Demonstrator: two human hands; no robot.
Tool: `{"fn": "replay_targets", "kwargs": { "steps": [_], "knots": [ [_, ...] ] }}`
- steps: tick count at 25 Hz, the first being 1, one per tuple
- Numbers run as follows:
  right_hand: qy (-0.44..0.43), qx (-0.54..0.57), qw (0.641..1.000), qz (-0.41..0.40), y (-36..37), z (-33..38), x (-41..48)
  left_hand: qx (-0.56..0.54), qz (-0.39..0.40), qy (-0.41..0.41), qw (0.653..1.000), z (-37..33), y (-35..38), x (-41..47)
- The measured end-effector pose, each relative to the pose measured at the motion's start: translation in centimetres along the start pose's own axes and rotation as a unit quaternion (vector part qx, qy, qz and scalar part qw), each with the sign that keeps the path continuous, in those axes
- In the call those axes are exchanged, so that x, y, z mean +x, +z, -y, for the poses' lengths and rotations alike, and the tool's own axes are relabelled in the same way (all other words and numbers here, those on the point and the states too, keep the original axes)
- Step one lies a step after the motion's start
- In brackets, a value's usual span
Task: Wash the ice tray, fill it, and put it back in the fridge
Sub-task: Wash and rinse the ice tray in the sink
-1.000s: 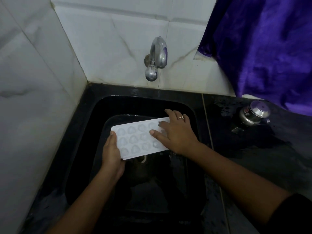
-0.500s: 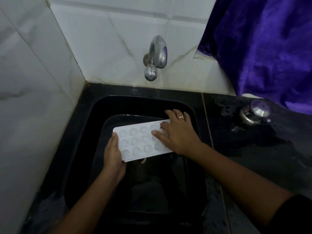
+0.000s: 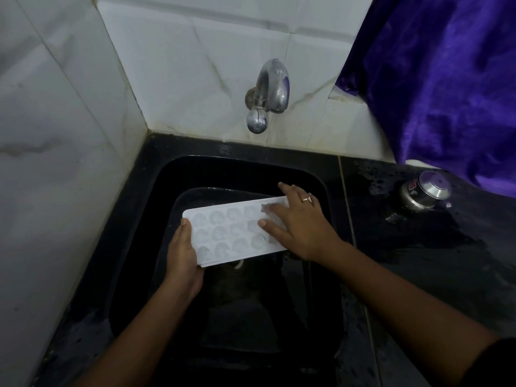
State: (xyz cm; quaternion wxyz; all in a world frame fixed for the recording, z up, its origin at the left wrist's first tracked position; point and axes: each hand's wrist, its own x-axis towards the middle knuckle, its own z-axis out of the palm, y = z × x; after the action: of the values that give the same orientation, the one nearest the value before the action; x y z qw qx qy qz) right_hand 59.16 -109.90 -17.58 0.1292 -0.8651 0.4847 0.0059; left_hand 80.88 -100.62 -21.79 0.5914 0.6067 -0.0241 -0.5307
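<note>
A white ice tray [image 3: 229, 233] with several rounded cells is held over the black sink [image 3: 156, 219], cells facing up, its long side running left to right. My left hand [image 3: 183, 255] grips its left end from below and the side. My right hand [image 3: 298, 224], wearing a ring, lies flat on the tray's right end, fingers spread over the cells. The metal tap [image 3: 268, 93] juts from the tiled wall above the sink; no water shows coming from it.
White tiled walls close the left and back. A wet black counter [image 3: 432, 261] lies to the right, with a small steel pot [image 3: 424, 194] on it. A purple cloth [image 3: 446, 79] hangs over the counter's back right.
My right hand has slid a little to the right along the tray, uncovering more cells. The tray and my left hand have barely shifted.
</note>
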Motion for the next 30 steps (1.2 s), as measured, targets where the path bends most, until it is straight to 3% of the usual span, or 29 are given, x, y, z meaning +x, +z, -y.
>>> {"fn": "replay_targets", "kwargs": {
  "steps": [2, 10, 30],
  "knots": [
    [-0.011, 0.041, 0.998, -0.047, -0.4, 0.5, -0.2, -0.004, 0.001, -0.003, 1.0, -0.1, -0.2, 0.1],
    [-0.016, 0.016, 1.0, -0.007, 0.5, 3.1, 0.6, -0.004, 0.032, -0.011, 0.999, 0.7, 0.6, -0.3],
    [0.001, 0.002, 1.0, -0.008, 0.6, 2.7, 0.7, -0.018, 0.032, -0.023, 0.999, 1.2, 0.1, 0.2]
  ]
}}
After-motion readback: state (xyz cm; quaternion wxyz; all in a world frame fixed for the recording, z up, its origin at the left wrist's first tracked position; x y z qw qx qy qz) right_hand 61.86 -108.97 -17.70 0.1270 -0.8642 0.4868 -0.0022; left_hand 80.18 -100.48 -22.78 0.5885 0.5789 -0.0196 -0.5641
